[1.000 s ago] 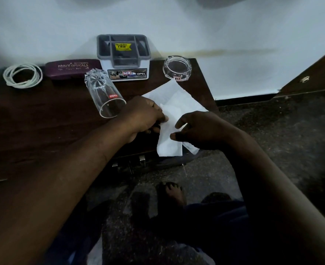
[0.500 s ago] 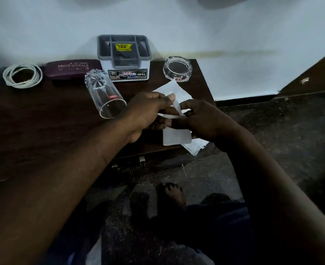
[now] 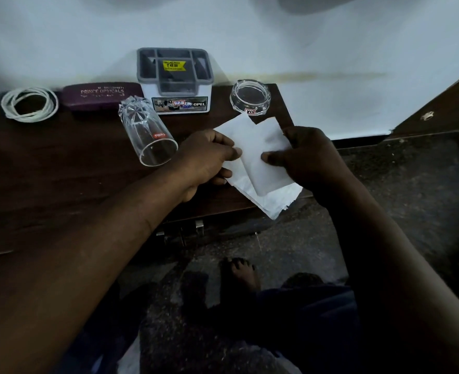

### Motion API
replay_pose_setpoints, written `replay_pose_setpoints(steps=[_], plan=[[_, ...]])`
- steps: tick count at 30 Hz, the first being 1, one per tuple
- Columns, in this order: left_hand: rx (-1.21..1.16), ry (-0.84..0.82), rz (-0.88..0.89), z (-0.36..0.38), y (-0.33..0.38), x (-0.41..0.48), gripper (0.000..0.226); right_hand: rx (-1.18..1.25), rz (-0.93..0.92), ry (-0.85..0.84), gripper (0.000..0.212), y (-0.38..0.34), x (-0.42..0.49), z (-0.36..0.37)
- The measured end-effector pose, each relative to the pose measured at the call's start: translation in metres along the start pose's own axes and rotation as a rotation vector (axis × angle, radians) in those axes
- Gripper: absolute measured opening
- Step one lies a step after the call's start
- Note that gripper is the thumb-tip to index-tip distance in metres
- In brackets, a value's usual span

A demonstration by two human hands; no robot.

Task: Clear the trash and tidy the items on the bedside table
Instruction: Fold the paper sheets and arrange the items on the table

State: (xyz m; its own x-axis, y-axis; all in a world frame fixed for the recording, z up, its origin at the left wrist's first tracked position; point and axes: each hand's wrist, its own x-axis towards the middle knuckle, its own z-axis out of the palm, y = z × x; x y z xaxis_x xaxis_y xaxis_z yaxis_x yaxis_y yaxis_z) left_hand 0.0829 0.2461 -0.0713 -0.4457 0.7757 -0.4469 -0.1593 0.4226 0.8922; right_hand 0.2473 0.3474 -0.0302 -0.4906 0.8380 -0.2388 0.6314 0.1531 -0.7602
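Since half a second ago our hands are drawing apart, and the tissue paper [image 3: 260, 163], bunched between them then, is now showing as a flatter folded panel. Nothing else on the surface [image 3: 61, 171] is shifting.

At the far left a coiled white cord [image 3: 30, 104] is lying beside a maroon spectacle case [image 3: 101, 96]. A clear tumbler [image 3: 147, 133] is lying on its side with its mouth pointing toward us, and a grey-topped organiser box [image 3: 174, 79] is standing against the wall behind it.

Right of the tumbler our left hand [image 3: 209, 157] is pinching the paper's left edge between thumb and fingers. The paper is sitting at the near right corner of the surface, with its lower layers hanging past the near edge. Just beyond it a glass ashtray [image 3: 250, 97] is standing upright. Our right hand [image 3: 306, 155] is gripping the paper's right side, thumb pressing on top.

We are judging the paper to be very light, limp and easy to tear, so we are favouring the folded edges as the place to hold, where the layers are doubling up. The tumbler looks fragile and free to roll, so our left arm needs to be keeping clear of it.
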Motion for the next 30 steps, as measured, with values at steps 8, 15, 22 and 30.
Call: replay_pose_setpoints(steps=[8, 15, 22, 30], plan=[[-0.151, -0.093, -0.087, 0.003, 0.003, -0.004, 0.026, -0.08, -0.062, 0.027, 0.037, -0.002, 0.0, 0.0], [-0.305, -0.119, -0.159, 0.004, 0.006, -0.006, 0.041, -0.107, -0.075, -0.062, 0.048, -0.006, -0.007, 0.005], [-0.251, 0.044, -0.146, 0.007, -0.002, 0.0, 0.017, -0.146, -0.091, -0.016, 0.024, 0.0, -0.003, -0.005], [-0.162, -0.124, -0.228, 0.015, -0.008, -0.006, 0.031, -0.35, -0.078, 0.077, 0.028, 0.022, 0.016, -0.019]])
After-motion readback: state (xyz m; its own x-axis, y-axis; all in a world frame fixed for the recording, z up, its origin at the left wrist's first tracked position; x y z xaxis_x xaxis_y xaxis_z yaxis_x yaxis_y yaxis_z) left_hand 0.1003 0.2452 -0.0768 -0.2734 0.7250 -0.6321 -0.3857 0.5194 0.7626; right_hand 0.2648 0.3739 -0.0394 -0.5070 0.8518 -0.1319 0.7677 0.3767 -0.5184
